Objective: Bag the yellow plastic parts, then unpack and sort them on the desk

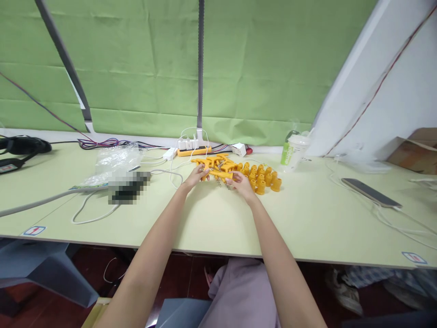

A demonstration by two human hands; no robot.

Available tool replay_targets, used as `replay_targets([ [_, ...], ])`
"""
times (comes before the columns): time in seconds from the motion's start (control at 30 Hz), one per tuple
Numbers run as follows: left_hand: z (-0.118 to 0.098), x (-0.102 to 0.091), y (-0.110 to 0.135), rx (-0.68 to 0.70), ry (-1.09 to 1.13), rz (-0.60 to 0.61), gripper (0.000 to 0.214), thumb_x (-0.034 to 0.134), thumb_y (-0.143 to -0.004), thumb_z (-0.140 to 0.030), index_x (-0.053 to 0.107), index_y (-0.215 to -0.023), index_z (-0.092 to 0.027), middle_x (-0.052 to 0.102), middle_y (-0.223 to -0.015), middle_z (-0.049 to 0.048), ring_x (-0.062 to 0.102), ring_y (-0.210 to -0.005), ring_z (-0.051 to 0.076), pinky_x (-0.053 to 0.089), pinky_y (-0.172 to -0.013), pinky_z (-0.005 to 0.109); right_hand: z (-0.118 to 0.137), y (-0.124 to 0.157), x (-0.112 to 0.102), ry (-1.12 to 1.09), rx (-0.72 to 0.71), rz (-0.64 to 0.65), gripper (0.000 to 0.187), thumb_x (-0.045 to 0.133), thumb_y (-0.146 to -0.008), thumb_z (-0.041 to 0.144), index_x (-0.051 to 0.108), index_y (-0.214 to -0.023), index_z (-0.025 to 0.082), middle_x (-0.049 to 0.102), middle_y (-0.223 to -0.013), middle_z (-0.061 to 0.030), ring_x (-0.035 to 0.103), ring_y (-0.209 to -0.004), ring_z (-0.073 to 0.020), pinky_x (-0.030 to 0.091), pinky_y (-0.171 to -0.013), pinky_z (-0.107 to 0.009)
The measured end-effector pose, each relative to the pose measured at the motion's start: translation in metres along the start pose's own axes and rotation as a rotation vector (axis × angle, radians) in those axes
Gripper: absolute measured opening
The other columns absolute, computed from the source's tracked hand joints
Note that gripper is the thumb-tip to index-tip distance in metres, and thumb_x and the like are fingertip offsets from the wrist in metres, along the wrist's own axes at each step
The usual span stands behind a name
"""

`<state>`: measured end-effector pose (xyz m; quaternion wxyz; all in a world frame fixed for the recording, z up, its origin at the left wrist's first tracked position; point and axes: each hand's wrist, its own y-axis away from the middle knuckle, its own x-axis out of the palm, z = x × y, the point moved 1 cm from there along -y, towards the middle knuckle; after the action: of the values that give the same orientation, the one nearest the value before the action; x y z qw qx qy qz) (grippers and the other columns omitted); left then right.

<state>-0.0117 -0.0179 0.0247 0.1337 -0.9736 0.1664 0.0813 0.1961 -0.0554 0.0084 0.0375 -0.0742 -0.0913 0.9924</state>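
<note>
Between my two hands lies a yellow T-handled plastic piece point(221, 174), held roughly level above the table. My left hand point(195, 177) is closed around its handle end at the left. At the other end, the fingers of my right hand point(241, 184) are closed on its tip. Small metal chains point(219, 181) hang just below the piece; which parts they join I cannot tell. Behind my hands is a pile of similar yellow pieces point(218, 159). Several yellow flared caps point(261, 187) stand in a cluster beside my right hand.
An orange power strip point(194, 151) with white plugs and cables sits at the back. To the right are a white cup point(296, 150) and a phone point(371, 192) on a cable. A clear plastic bag point(118, 164) and a blurred dark object point(129, 187) lie left.
</note>
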Motion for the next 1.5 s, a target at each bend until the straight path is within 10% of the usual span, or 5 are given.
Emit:
replay_targets([
  [0.4, -0.006, 0.003, -0.001, 0.046, -0.032, -0.019, 0.041, 0.057, -0.073, -0.057, 0.048, -0.087, -0.020, 0.055, -0.059, -0.0027, 0.048, -0.057, 0.012, 0.032, -0.057, 0.023, 0.019, 0.017, 0.010, 0.603, -0.482, -0.240, 0.050, 0.066, -0.073, 0.041, 0.054, -0.119, 0.026, 0.055, -0.127, -0.0079, 0.047, -0.118, -0.0268, 0.032, -0.101, -0.046],
  [0.67, -0.012, 0.027, 0.004, 0.099, 0.044, 0.195, 0.041, 0.053, -0.077, -0.058, 0.053, -0.087, -0.018, 0.056, -0.060, -0.0006, 0.052, -0.057, 0.013, 0.035, -0.058, 0.025, 0.034, 0.043, 0.037, 1.026, -0.602, -0.193, 0.027, 0.050, -0.087, 0.023, 0.063, -0.111, 0.025, 0.071, -0.088, -0.0084, 0.058, -0.088, -0.0249, 0.028, -0.096, -0.047],
  [1.13, 0.060, -0.019, -0.020, -0.046, -0.397, -0.507, 0.016, 0.044, -0.078, -0.032, 0.055, -0.083, -0.021, 0.065, -0.088, 0.0040, 0.057, -0.071, 0.019, 0.040, -0.067, 0.030, -0.003, 0.043, -0.217, 1.169, -0.154, -0.701, 0.007, 0.055, -0.072, 0.027, 0.059, -0.066, 0.029, 0.058, -0.056, -0.0067, 0.061, -0.069, -0.0303, 0.035, -0.072, -0.049],
  [1.33, 0.065, -0.011, -0.024, 0.036, -0.514, -0.372, 0.017, 0.044, -0.079, -0.030, 0.057, -0.084, -0.022, 0.064, -0.077, 0.0010, 0.057, -0.069, 0.016, 0.041, -0.067, 0.026, -0.019, 0.030, -0.225, 1.151, 0.311, -0.601, 0.013, 0.047, -0.072, 0.028, 0.059, -0.073, 0.025, 0.064, -0.080, -0.0118, 0.061, -0.087, -0.0351, 0.038, -0.074, -0.050],
  [1.5, 0.053, -0.009, -0.018, 0.013, -0.510, -0.385, 0.017, 0.043, -0.079, -0.025, 0.058, -0.087, -0.021, 0.065, -0.075, 0.0011, 0.059, -0.069, 0.015, 0.039, -0.064, 0.023, -0.010, 0.031, -0.211, 1.158, 0.146, -0.676, 0.014, 0.047, -0.076, 0.030, 0.060, -0.079, 0.026, 0.062, -0.092, -0.0137, 0.056, -0.100, -0.0370, 0.034, -0.086, -0.057],
])
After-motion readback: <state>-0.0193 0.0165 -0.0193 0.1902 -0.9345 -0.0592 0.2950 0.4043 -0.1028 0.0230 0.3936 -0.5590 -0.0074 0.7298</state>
